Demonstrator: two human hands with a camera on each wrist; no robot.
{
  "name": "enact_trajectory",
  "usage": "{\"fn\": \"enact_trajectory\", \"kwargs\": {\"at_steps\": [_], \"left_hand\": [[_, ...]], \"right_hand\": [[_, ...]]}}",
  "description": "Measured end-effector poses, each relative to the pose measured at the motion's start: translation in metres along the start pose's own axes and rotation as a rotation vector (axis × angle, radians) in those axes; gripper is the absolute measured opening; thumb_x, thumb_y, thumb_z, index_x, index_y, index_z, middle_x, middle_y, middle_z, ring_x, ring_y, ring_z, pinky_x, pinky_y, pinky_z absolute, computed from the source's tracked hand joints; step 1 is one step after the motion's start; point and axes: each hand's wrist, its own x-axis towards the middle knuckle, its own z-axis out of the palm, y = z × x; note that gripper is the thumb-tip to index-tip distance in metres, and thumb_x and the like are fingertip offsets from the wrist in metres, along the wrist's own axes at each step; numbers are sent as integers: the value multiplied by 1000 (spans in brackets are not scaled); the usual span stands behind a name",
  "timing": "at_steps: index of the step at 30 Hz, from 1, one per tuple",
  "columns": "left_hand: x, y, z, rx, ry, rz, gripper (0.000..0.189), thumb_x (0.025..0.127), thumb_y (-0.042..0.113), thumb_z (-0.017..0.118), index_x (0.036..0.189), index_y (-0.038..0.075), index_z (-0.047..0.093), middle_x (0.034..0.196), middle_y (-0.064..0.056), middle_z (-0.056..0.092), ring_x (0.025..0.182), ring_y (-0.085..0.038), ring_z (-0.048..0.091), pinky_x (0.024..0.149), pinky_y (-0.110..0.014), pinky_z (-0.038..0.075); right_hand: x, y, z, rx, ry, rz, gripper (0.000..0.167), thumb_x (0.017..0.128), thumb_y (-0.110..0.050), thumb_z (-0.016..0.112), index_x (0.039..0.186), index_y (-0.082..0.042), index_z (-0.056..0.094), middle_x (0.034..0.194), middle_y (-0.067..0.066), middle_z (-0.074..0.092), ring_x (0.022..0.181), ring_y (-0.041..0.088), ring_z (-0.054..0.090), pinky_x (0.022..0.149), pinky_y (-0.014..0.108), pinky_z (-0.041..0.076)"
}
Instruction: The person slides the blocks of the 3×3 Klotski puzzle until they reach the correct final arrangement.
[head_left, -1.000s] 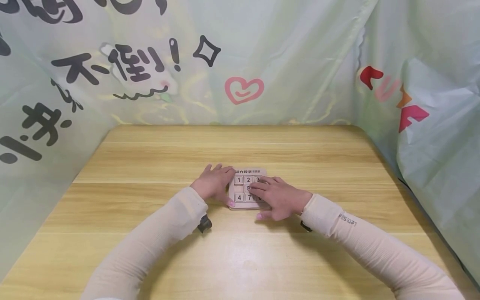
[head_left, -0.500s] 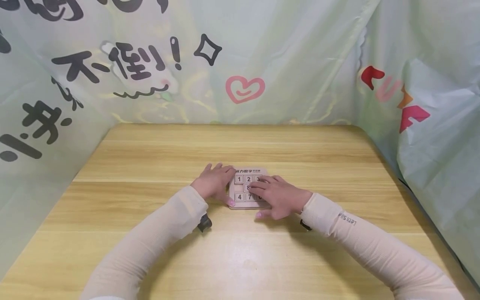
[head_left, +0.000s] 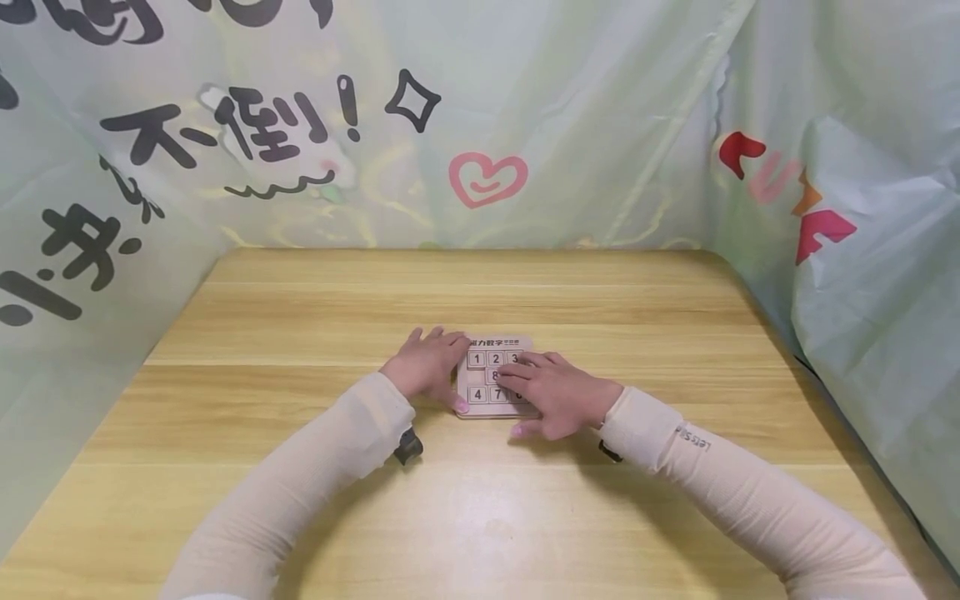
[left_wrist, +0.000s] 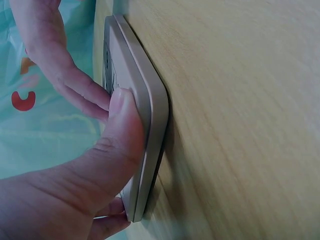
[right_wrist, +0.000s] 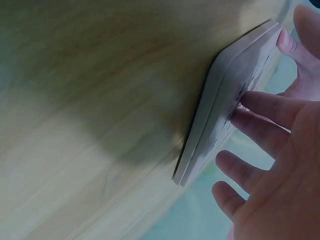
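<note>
Wooden tabletop (head_left: 487,517): pale grain is being crossed by two forearms, nearer than the fingers.
Sleeves: beige fabric is being worn behind the fingers, the left sleeve (head_left: 315,475) plain, the right sleeve (head_left: 735,492) lettered.
Right hand (head_left: 558,400): its fingers are being spread loosely, two fingertips being rested on the tiles, the thumb being held off the board.
Left hand (head_left: 425,364): its fingers are being narrowed round the board's left side, thumb at the near corner.
Number board (head_left: 491,411): it is being supported by the tabletop between both hands' fingers.
Tiles: 4 (head_left: 477,394) and 7 (head_left: 497,394) are being shown nearest; 8 (head_left: 492,375) is being touched or overlapped by right fingertips, which cannot be told; 1 (head_left: 476,358) and 2 (head_left: 495,358) are being left uncovered.
Curtain (head_left: 600,100): a pink heart (head_left: 487,179) is being displayed well beyond the fingers.
</note>
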Motion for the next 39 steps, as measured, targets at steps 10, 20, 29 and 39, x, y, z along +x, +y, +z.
{"fn": "enact_trajectory", "kwargs": {"at_steps": [10,20,29,39], "left_hand": [[0,0,-1,12,-3,-2,111,66,61,79,152,10,29,158,-8,26,142,-40,22,116,-59,11],[2,0,-1,5,-6,-4,112,66,62,79,152,11,29,158,-8,26,143,-39,21,116,-59,10],[2,0,0,-3,-5,-9,112,65,61,79,152,11,29,158,-8,25,143,-39,21,116,-59,9],[2,-1,1,-6,-1,-9,112,65,61,79,152,12,29,158,-8,25,143,-40,21,116,-58,9]], "right_hand": [[8,-4,4,0,-1,-11,81,89,-59,57,148,-6,39,154,9,34,141,39,25,111,58,26],[13,-9,4,-20,5,-48,82,90,-58,56,149,-5,37,156,9,31,140,40,26,111,59,26],[13,-10,3,-20,5,-48,83,90,-58,56,150,-5,35,156,9,31,141,40,25,110,59,27],[0,-8,3,-10,-3,-42,83,89,-58,57,149,-4,36,155,10,33,141,41,25,112,57,25]]}}
